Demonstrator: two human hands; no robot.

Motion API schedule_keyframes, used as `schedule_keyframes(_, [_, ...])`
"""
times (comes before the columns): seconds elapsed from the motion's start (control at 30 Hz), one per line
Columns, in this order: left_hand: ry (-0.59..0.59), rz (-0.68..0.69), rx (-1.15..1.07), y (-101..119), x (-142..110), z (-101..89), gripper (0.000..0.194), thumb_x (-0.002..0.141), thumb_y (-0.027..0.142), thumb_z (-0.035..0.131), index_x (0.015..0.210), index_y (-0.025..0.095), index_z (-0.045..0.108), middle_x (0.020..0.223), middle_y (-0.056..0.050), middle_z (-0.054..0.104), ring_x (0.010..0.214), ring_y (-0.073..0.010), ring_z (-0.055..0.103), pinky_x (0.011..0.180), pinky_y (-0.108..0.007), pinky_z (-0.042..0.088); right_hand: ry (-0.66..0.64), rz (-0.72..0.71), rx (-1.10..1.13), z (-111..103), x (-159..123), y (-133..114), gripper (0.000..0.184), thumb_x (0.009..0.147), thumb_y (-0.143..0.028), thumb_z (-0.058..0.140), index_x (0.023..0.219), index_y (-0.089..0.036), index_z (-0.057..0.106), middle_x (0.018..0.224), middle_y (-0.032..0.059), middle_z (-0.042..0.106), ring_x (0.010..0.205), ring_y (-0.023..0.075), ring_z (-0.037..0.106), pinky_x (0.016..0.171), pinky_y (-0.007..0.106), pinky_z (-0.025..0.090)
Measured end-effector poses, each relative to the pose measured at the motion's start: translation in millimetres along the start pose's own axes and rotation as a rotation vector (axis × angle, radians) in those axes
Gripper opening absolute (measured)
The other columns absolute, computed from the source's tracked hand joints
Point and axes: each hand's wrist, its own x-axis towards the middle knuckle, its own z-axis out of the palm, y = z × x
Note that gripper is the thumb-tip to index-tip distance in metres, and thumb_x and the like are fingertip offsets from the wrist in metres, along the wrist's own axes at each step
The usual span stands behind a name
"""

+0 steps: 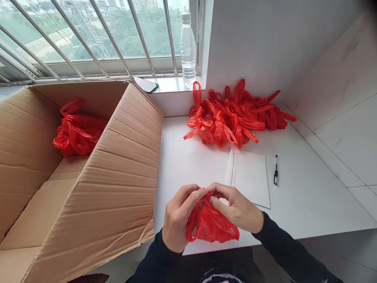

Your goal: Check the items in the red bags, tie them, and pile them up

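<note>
A red plastic bag (218, 226) is held between both hands near the front edge of the white table. My left hand (179, 216) grips it from the left, thumb and fingers closed at its top. On the other side my right hand (235, 206) pinches the upper part of the bag. One loop of the bag hangs down by my left palm. What the bag contains, if anything, cannot be made out.
An open cardboard box (118, 181) with red bags (78, 131) inside stands at the left. Several knotted red bags (232, 118) lie by the wall. A notebook (251, 177), a pen (276, 171), a water bottle (187, 51) and a phone (146, 85) are also around.
</note>
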Motion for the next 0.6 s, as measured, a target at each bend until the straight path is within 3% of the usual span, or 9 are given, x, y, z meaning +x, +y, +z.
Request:
schedule_keyframes(0.2, [-0.134, 0.039, 0.180, -7.7, -15.7, -3.5, 0.059, 0.099, 0.014, 0.048, 0.155, 0.023, 0.032, 0.146, -0.013, 0.053, 0.136, -0.0269, 0.046, 0.110, -0.045, 0.043, 0.249, -0.054, -0.219, -14.0, -9.0, 9.4, 0.014, 0.098, -0.030, 0.052, 0.098, -0.023, 0.064, 0.103, 0.0042, 0.069, 0.102, 0.0214, 0.062, 0.093, 0.041, 0.050])
schedule_keyframes(0.33, [-0.112, -0.065, 0.349, -23.6, -55.7, -7.1, 0.060, 0.099, 0.010, 0.046, 0.155, 0.025, 0.032, 0.150, -0.009, 0.050, 0.140, -0.0264, 0.042, 0.112, -0.046, 0.041, 0.374, 0.138, -0.222, -35.0, -29.6, 40.3, 0.022, 0.098, -0.043, 0.052, 0.097, -0.024, 0.062, 0.112, 0.0067, 0.067, 0.105, 0.0246, 0.064, 0.084, 0.040, 0.055])
schedule_keyframes(0.4, [-0.097, -0.122, 0.383, -27.7, -72.2, -6.4, 0.058, 0.099, 0.010, 0.044, 0.154, 0.026, 0.034, 0.149, -0.007, 0.052, 0.140, -0.0252, 0.043, 0.111, -0.044, 0.042, 0.390, 0.226, -0.156, -39.7, -38.8, 53.2, 0.025, 0.098, -0.048, 0.051, 0.099, -0.024, 0.061, 0.113, 0.0066, 0.067, 0.106, 0.0241, 0.064, 0.089, 0.041, 0.055])
schedule_keyframes(0.5, [-0.128, -0.131, 0.335, -23.6, -77.8, 1.5, 0.052, 0.102, 0.017, 0.040, 0.154, 0.022, 0.035, 0.155, -0.008, 0.044, 0.144, -0.0273, 0.036, 0.114, -0.045, 0.040, 0.415, 0.198, 0.012, -28.0, -45.1, 56.6, 0.025, 0.101, -0.049, 0.045, 0.102, -0.025, 0.054, 0.122, 0.0070, 0.066, 0.115, 0.0235, 0.062, 0.104, 0.045, 0.049])
schedule_keyframes(0.6, [-0.215, -0.032, 0.307, -17.8, -67.4, 19.5, 0.053, 0.104, 0.025, 0.036, 0.156, 0.017, 0.030, 0.161, -0.010, 0.033, 0.150, -0.0311, 0.025, 0.120, -0.051, 0.029, 0.453, 0.114, 0.083, 4.9, -44.8, 49.3, 0.021, 0.105, -0.043, 0.035, 0.107, -0.027, 0.048, 0.138, 0.0069, 0.059, 0.130, 0.0235, 0.054, 0.112, 0.049, 0.042])
